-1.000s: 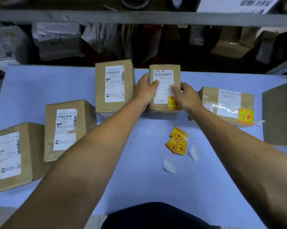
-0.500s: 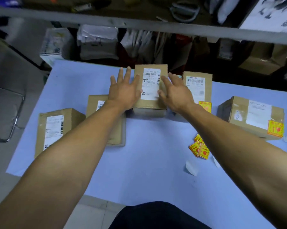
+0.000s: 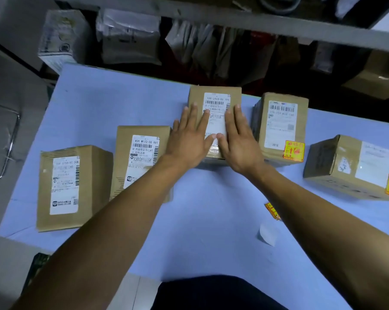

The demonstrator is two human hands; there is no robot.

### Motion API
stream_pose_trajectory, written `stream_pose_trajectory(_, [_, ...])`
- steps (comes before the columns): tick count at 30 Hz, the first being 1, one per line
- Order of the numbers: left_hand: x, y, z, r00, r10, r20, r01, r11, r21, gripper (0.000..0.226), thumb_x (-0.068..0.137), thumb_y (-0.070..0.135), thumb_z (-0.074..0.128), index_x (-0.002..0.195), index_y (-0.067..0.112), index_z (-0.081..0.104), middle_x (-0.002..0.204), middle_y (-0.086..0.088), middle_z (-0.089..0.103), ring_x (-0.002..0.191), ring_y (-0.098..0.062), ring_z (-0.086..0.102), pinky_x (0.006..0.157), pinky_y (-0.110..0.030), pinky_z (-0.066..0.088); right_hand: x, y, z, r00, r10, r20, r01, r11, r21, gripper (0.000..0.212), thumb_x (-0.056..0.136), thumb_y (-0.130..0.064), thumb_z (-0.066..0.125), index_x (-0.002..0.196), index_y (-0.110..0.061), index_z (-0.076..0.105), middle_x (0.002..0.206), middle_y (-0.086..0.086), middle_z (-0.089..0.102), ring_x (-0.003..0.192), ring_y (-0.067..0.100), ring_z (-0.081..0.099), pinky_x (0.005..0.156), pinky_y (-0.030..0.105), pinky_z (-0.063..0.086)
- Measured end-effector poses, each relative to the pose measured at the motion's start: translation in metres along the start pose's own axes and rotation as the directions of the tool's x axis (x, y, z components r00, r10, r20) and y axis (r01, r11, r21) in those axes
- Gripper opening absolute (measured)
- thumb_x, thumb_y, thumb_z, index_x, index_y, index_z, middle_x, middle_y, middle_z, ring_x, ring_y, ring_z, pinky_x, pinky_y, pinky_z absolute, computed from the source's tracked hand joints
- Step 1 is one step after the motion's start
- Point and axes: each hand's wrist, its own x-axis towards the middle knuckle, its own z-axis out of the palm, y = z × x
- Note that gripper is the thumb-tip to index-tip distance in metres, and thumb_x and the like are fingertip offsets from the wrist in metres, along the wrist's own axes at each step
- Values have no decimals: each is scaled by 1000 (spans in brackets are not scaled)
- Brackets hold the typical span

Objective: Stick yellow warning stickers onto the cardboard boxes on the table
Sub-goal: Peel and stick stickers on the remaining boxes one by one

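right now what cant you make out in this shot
Head view only:
- Sticker pile: mostly hidden behind the right forearm.
- Far right box and its sticker: cut off by the right edge.
- Middle box: lower label covered by the left hand and right hand.
- Small label print: too small and blurred.

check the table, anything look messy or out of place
A white backing paper lies loose on the table, beside spare yellow stickers half hidden under the right forearm. The rightmost box sits skewed. Otherwise orderly.
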Motion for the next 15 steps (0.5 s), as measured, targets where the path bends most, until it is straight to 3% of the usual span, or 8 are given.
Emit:
stream_pose_trajectory(2, [0, 3, -4, 999, -41, -21, 38, 990, -137, 69, 102, 47, 40, 159, 24, 10, 167, -6, -6, 154, -25, -2, 116, -57, 19, 0, -1, -3, 998, 54, -17, -52, 993, 102, 68, 103, -40, 36, 157, -3, 17, 166, 19, 5, 155, 30, 5, 124, 36, 11])
stream_pose_trajectory(4, [5, 9, -10, 987, -143, -66, 107, 915, -390, 71, 100, 43, 48, 158, 25, 11, 168, 0, -3, 154, -19, 5, 115, -47, 23, 3, -4, -6, 988, 155, -29, -140, 945, 295, 70, 102, -38, 44, 159, -13, 12, 168, 8, 1, 155, 17, -1, 120, 25, 7])
stream_pose_trajectory(7, [23, 12, -16, 923, -382, -33, 236, 633, -738, 74, 98, 39, 55, 158, 25, 14, 166, -1, 18, 149, -16, 24, 113, -31, 25, 13, -7, -7, 912, 406, 61, -347, 683, 642, 75, 100, -43, 50, 160, -24, 9, 167, -8, 12, 152, 7, 11, 123, 28, 10])
stream_pose_trajectory(9, [34, 5, -13, 887, -450, 100, 335, 481, -810, 71, 95, 46, 56, 155, 26, 25, 157, 0, 39, 142, -20, 39, 113, -29, 30, 19, -6, -5, 850, 489, 195, -444, 467, 765, 75, 98, -47, 51, 159, -31, 11, 162, -13, 28, 142, 4, 34, 118, 28, 26])
stream_pose_trajectory(10, [38, 0, -9, 879, -452, 148, 370, 452, -812, 66, 91, 52, 55, 149, 30, 36, 148, 1, 51, 135, -21, 48, 113, -33, 34, 22, -3, -3, 833, 497, 242, -469, 404, 785, 74, 98, -48, 52, 159, -32, 14, 158, -13, 36, 135, 3, 42, 113, 25, 31])
stream_pose_trajectory(12, [40, -8, 1, 881, -431, 198, 400, 451, -798, 51, 84, 62, 50, 130, 39, 52, 125, 11, 67, 118, -19, 60, 108, -38, 41, 26, 7, 4, 832, 471, 291, -478, 344, 808, 75, 95, -51, 55, 158, -34, 18, 151, -15, 47, 129, 2, 50, 112, 27, 36])
stream_pose_trajectory(15, [36, -12, 13, 903, -389, 179, 350, 430, -832, 33, 93, 57, 47, 124, 47, 50, 110, 23, 66, 110, -8, 61, 104, -34, 41, 28, 15, 11, 847, 414, 334, -478, 316, 819, 84, 85, -61, 60, 156, -39, 21, 147, -15, 52, 128, 6, 55, 114, 39, 40])
